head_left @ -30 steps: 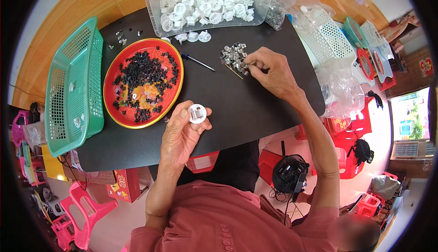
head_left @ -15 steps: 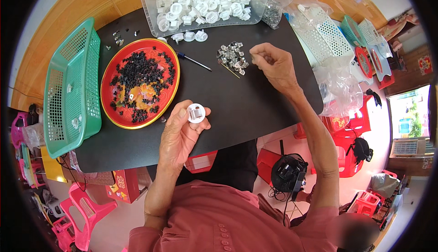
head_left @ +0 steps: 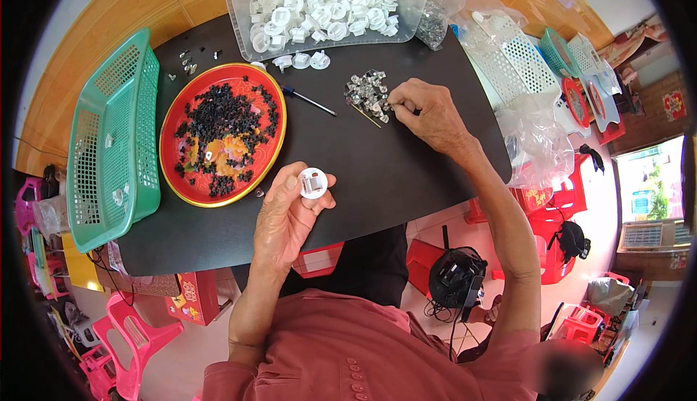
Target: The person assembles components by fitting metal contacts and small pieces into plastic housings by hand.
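Note:
My left hand (head_left: 284, 212) grips a round white plastic part (head_left: 314, 183) with a rectangular opening in its face, held near the table's front edge. At the right side of a pile of small shiny metal pieces (head_left: 365, 94), my right hand (head_left: 430, 115) has its thumb and forefinger pinched together. Whatever those fingertips hold, if anything, is too small to make out. Along the pile's near side lies a thin brass-coloured stick (head_left: 367, 116).
A red tray (head_left: 170, 176) with small black parts sits left of centre, beside a green basket (head_left: 151, 176). At the back, a clear bin (head_left: 243, 27) holds many white parts. A pen (head_left: 311, 101) lies between tray and metal pile. Plastic bags (head_left: 536, 143) edge the right.
My right hand has shifted slightly left, closer to the metal pieces. My left hand keeps the white part in nearly the same place.

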Available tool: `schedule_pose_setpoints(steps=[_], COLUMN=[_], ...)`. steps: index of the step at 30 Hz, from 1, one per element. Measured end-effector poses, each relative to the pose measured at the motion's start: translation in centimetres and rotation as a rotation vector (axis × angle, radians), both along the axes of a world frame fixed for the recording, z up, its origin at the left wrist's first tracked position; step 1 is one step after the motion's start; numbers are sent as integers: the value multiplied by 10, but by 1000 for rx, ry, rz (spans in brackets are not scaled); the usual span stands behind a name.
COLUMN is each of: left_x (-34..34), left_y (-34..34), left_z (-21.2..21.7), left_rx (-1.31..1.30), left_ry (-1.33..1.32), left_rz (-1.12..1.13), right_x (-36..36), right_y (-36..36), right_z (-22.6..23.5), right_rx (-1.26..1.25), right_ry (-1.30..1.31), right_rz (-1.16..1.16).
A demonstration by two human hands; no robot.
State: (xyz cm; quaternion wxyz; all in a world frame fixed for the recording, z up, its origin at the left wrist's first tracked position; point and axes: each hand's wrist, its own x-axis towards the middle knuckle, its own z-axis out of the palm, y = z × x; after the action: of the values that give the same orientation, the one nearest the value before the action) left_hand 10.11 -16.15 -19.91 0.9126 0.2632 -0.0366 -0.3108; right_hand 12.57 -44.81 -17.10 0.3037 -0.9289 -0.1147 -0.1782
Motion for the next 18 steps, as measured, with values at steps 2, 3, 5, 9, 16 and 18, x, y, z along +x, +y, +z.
schedule_pose_setpoints(steps=[2,3,5,9,16,18], left_x=[0,0,1,-1,0,0], left_y=[0,0,-1,0,-1,-2], left_z=[1,1,0,2,1,2], left_rx=[9,8,4,7,-2,-11], left_ry=[8,8,6,-2,8,10], left_rz=[6,6,0,7,5,2], right_x=[0,0,0,1,-12,-12], right_y=[0,1,-1,-2,13,16], right_z=[0,0,-1,1,13,14], right_rx=[-8,-2,1,-82,422,556], right_ry=[12,5,-1,-37,315,379], right_rz=[-10,-9,-12,29,-103,-62])
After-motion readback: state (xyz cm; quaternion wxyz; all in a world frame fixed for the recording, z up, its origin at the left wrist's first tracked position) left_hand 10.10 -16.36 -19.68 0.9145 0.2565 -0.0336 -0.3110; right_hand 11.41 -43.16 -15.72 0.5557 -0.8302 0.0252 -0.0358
